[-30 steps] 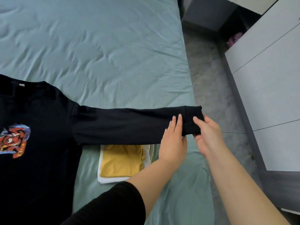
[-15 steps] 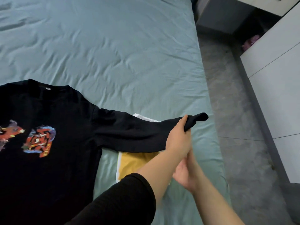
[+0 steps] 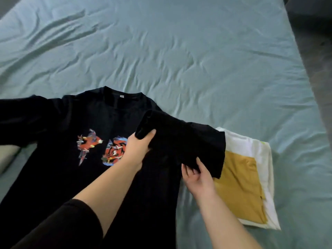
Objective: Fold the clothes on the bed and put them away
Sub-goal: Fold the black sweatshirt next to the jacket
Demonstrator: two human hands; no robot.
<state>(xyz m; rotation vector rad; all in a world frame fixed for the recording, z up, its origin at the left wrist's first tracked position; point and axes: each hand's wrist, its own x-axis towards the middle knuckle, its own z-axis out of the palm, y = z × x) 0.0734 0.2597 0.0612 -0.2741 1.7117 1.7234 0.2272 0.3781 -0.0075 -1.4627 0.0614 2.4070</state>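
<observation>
A black long-sleeved shirt (image 3: 75, 123) with a red and blue print on the chest lies face up on the teal bed sheet (image 3: 179, 51). Its right sleeve (image 3: 183, 139) is doubled back over the chest. My left hand (image 3: 138, 148) grips the cuff end of that sleeve above the print. My right hand (image 3: 197, 175) pinches the sleeve's lower edge near the fold. The other sleeve stretches off the left edge of the view.
A folded stack (image 3: 258, 177), a mustard-yellow garment (image 3: 239, 186) on top of white ones, lies on the bed just right of the shirt. Grey floor (image 3: 319, 69) runs along the bed's right edge. A pale object (image 3: 7, 155) shows at the left edge.
The sleeve, stretched out to the right one second ago, has been carried left and folded over the chest. My right hand moved from the cuff to the sleeve's fold. The view swung left.
</observation>
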